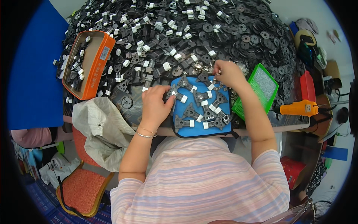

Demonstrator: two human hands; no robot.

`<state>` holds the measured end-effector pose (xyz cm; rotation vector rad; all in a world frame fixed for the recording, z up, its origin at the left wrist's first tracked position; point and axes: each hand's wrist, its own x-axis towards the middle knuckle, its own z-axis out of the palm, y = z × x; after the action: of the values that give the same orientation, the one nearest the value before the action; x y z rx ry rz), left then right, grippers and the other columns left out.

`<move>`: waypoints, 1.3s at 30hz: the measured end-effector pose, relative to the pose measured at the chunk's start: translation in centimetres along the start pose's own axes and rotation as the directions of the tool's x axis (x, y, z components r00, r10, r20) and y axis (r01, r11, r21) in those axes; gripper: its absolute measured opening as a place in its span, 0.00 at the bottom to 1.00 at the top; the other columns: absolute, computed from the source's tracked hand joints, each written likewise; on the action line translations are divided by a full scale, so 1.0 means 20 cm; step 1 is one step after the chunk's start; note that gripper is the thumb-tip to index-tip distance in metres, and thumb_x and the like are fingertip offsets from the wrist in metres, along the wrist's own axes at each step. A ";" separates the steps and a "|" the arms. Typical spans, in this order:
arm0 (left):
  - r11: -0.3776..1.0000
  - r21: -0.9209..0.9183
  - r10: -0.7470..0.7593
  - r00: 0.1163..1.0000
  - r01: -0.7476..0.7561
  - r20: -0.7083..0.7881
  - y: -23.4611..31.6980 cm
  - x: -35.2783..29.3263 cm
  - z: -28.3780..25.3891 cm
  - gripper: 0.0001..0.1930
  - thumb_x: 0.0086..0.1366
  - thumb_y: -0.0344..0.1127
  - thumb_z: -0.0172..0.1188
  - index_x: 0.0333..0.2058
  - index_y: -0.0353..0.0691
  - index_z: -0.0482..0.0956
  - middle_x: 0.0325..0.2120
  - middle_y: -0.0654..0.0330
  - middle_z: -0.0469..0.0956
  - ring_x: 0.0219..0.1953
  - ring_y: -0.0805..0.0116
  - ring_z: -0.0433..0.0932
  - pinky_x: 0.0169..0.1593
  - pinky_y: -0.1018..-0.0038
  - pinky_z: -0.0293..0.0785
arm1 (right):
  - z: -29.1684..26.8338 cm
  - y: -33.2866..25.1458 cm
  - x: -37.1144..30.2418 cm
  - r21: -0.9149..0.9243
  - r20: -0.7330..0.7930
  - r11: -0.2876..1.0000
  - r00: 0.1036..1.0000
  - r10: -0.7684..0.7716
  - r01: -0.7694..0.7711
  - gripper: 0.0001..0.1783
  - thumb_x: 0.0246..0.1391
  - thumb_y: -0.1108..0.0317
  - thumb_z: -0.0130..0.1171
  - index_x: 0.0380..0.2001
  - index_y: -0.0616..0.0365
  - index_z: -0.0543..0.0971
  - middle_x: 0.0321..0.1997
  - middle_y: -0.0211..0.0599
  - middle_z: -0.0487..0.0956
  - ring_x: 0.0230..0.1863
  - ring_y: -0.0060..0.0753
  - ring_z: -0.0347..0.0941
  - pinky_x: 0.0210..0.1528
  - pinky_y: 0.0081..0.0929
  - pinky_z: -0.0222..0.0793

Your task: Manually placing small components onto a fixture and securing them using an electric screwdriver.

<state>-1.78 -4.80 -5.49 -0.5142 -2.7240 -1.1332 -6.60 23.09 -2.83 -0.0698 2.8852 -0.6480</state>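
Observation:
My left hand (154,104) is at the left edge of a blue mat (181,131), thumb and fingers closed on a black plastic part with a white end (173,92). A round metal piece shows in the top of that part. My right hand (230,74) pinches a small metal piece (219,72) beyond the mat's far right corner. Just left of those fingertips is a little heap of shiny metal pieces (199,68). Several more black parts with white ends (201,96) lie in mixed directions on the mat.
Black parts and round black discs (257,39) are piled across the table's far side. An orange box (97,71) stands left, a green basket (265,84) of small metal pieces right. An orange-handled power tool (298,108) is farther right. Pale cloth (99,125) hangs near my left forearm.

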 end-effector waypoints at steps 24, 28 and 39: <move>0.999 0.008 0.042 0.999 -0.042 -0.009 0.05 0.00 0.00 0.14 0.49 0.34 0.66 0.35 0.40 0.79 0.31 0.60 0.77 0.37 0.59 0.73 0.45 0.66 0.63 | 0.10 -0.07 0.00 0.411 -0.117 0.906 0.991 -0.060 0.103 0.09 0.39 0.74 0.63 0.23 0.61 0.71 0.24 0.37 0.79 0.27 0.38 0.76 0.30 0.30 0.69; 0.999 0.005 0.037 0.999 -0.037 0.000 0.05 0.00 -0.01 0.13 0.49 0.34 0.66 0.35 0.40 0.78 0.32 0.60 0.77 0.38 0.58 0.73 0.46 0.65 0.63 | 0.09 -0.06 0.00 0.413 -0.111 0.906 0.993 -0.046 0.088 0.11 0.38 0.75 0.64 0.23 0.61 0.71 0.24 0.37 0.79 0.28 0.38 0.76 0.31 0.30 0.69; 1.000 -0.011 0.027 1.000 -0.027 -0.008 0.03 0.00 -0.01 0.13 0.50 0.35 0.65 0.35 0.39 0.78 0.32 0.59 0.77 0.39 0.59 0.73 0.47 0.66 0.62 | 0.06 -0.11 0.00 0.311 -0.017 0.948 0.998 -0.064 0.066 0.12 0.38 0.74 0.66 0.24 0.59 0.71 0.25 0.36 0.78 0.29 0.38 0.76 0.32 0.32 0.69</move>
<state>-1.52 -4.65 -4.96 -0.5447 -2.6968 -1.1428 -6.28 20.50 -2.99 -0.1188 2.7572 -1.1082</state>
